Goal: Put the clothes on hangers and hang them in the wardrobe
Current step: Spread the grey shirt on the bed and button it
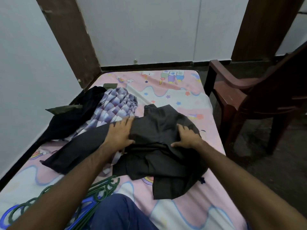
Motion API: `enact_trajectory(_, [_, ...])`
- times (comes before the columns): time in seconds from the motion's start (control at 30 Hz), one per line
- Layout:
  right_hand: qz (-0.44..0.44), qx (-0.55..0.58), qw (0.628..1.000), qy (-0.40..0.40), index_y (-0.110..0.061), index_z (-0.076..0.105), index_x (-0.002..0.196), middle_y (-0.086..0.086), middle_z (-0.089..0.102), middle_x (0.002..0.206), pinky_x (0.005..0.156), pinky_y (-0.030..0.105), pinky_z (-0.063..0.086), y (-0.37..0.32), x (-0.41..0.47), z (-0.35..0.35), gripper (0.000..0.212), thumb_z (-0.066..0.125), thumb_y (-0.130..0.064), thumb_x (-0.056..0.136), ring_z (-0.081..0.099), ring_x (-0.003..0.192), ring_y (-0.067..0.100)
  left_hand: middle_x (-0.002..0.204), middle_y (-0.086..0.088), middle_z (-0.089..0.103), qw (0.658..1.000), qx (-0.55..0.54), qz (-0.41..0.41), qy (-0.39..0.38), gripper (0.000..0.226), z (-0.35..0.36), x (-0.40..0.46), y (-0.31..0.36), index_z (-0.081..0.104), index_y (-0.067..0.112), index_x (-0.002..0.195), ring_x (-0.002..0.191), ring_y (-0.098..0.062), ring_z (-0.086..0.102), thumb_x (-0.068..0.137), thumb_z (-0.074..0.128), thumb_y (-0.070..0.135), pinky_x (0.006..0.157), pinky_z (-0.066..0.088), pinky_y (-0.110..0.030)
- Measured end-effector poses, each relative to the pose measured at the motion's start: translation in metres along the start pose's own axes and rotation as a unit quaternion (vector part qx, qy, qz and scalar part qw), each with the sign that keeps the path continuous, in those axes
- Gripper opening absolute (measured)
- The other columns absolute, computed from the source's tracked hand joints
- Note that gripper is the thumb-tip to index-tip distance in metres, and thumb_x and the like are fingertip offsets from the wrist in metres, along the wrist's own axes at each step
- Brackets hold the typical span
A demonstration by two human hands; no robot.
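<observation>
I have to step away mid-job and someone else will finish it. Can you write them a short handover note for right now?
Left hand: flat on the dark garment, fingers straight, at its left edge.
Right hand: also pressing on the dark garment, fingers spread.
Clothes: the dark garment lies spread mid-bed; a checked shirt and a black garment are piled beyond it to the left.
Hangers: green and blue ones lie on the bed near the left arm.
Done: nothing is on a hanger yet.
Left: hanger each piece and hang it. No wardrobe is in view.
</observation>
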State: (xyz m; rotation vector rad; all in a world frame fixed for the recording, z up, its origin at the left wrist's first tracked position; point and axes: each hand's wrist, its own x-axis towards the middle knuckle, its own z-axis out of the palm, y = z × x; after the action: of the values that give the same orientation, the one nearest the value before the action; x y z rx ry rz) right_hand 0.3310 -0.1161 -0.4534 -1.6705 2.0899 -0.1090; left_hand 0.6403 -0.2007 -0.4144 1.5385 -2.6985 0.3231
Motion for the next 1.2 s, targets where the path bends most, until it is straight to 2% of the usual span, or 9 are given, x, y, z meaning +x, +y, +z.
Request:
enact_trajectory(0.07, [0.007, 0.002, 0.999, -0.046, -0.007, 0.014, 0.158, 0.02, 0.04, 0.153, 0.11, 0.045, 0.042, -0.008, 0.009, 0.011, 0.105, 0.077, -0.048, 0.084, 0.046, 0.137, 0.038, 0.145, -0.004, 0.044, 0.993, 0.01, -0.039, -0.109, 0.1, 0.004, 0.004, -0.013, 0.019, 0.023, 0.155, 0.127, -0.028, 0.051, 0.077, 0.072, 0.054, 0.1, 0.042, -0.047])
enact_trajectory(0.17, [-0.023, -0.037, 0.994, -0.103, -0.01, 0.051, 0.138, 0.012, 0.057, 0.14, 0.101, 0.036, 0.044, 0.0, 0.008, 0.013, 0.056, 0.066, -0.042, 0.095, 0.054, 0.128, 0.032, 0.121, -0.002, 0.064, 0.991, 0.041, 0.014, -0.126, 0.031, 0.006, -0.006, -0.017, 0.055, 0.027, 0.122, 0.108, -0.024, 0.063, 0.093, 0.049, 0.035, 0.08, 0.05, -0.036])
enact_trajectory(0.27, [-0.035, 0.079, 0.993, -0.085, -0.01, 0.07, 0.12, 0.008, 0.066, 0.128, 0.101, 0.032, 0.043, 0.027, -0.001, 0.005, 0.032, 0.058, -0.033, 0.101, 0.058, 0.122, 0.027, 0.099, -0.002, 0.071, 0.983, -0.168, 0.011, -0.074, 0.016, -0.006, -0.006, 0.003, 0.058, 0.029, 0.093, 0.095, -0.027, 0.066, 0.089, 0.042, 0.027, 0.072, 0.049, -0.037])
enact_trajectory(0.4, [0.017, 0.369, 0.928, 0.053, -0.02, 0.076, 0.092, -0.001, 0.074, 0.102, 0.09, 0.032, 0.051, 0.047, -0.026, -0.021, 0.042, 0.049, -0.05, 0.103, 0.068, 0.095, 0.017, 0.096, 0.01, 0.069, 0.857, -0.501, 0.119, -0.033, 0.024, -0.064, 0.004, 0.095, 0.065, 0.028, 0.096, 0.095, -0.004, 0.064, 0.089, 0.052, 0.009, 0.085, 0.046, -0.026])
enact_trajectory(0.57, [-0.008, 0.555, 0.831, -0.021, -0.02, 0.07, 0.119, -0.002, 0.071, 0.125, 0.106, 0.033, 0.047, 0.045, -0.056, -0.051, 0.048, 0.057, -0.06, 0.095, 0.067, 0.115, 0.014, 0.141, -0.018, 0.055, 0.642, -0.505, 0.302, -0.491, 0.058, -0.07, -0.027, 0.197, 0.036, 0.014, 0.151, 0.112, -0.017, 0.061, 0.098, 0.058, 0.008, 0.097, 0.046, -0.031])
enact_trajectory(0.7, [-0.033, 0.267, 0.963, 0.018, -0.013, 0.062, 0.129, -0.002, 0.064, 0.125, 0.097, 0.031, 0.046, 0.057, -0.064, -0.027, 0.047, 0.076, -0.032, 0.089, 0.06, 0.118, 0.019, 0.098, -0.01, 0.074, 0.725, -0.611, 0.2, -0.248, 0.019, -0.05, -0.018, 0.171, 0.066, 0.011, 0.115, 0.084, -0.017, 0.068, 0.102, 0.053, 0.008, 0.075, 0.051, -0.029])
enact_trajectory(0.83, [0.046, 0.419, 0.895, 0.149, -0.019, 0.068, 0.113, 0.006, 0.071, 0.109, 0.084, 0.033, 0.052, 0.075, -0.065, -0.029, 0.034, 0.062, -0.001, 0.084, 0.066, 0.11, 0.033, 0.098, 0.002, 0.071, 0.821, -0.569, -0.035, 0.015, 0.027, -0.018, 0.001, 0.11, 0.067, 0.019, 0.103, 0.087, -0.008, 0.065, 0.093, 0.053, -0.002, 0.083, 0.054, -0.032])
enact_trajectory(1.0, [0.228, 0.055, 0.943, 0.237, -0.016, 0.041, 0.139, 0.013, 0.039, 0.141, 0.101, 0.053, 0.041, 0.105, -0.073, -0.048, 0.064, 0.069, -0.014, 0.082, 0.043, 0.127, 0.04, 0.129, -0.005, 0.058, 0.877, -0.46, -0.102, -0.09, 0.033, 0.017, 0.017, 0.084, 0.058, 0.009, 0.126, 0.121, -0.021, 0.054, 0.093, 0.061, 0.011, 0.103, 0.044, -0.035])
enact_trajectory(1.2, [-0.1, 0.045, 0.965, 0.236, -0.023, 0.051, 0.14, 0.001, 0.036, 0.154, 0.116, 0.047, 0.031, 0.076, -0.038, -0.04, 0.059, 0.06, -0.008, 0.083, 0.028, 0.14, 0.028, 0.146, -0.004, 0.049, 0.865, -0.478, -0.001, -0.15, 0.082, 0.028, 0.036, 0.126, 0.036, 0.014, 0.147, 0.135, -0.02, 0.048, 0.08, 0.065, 0.05, 0.112, 0.039, -0.04])
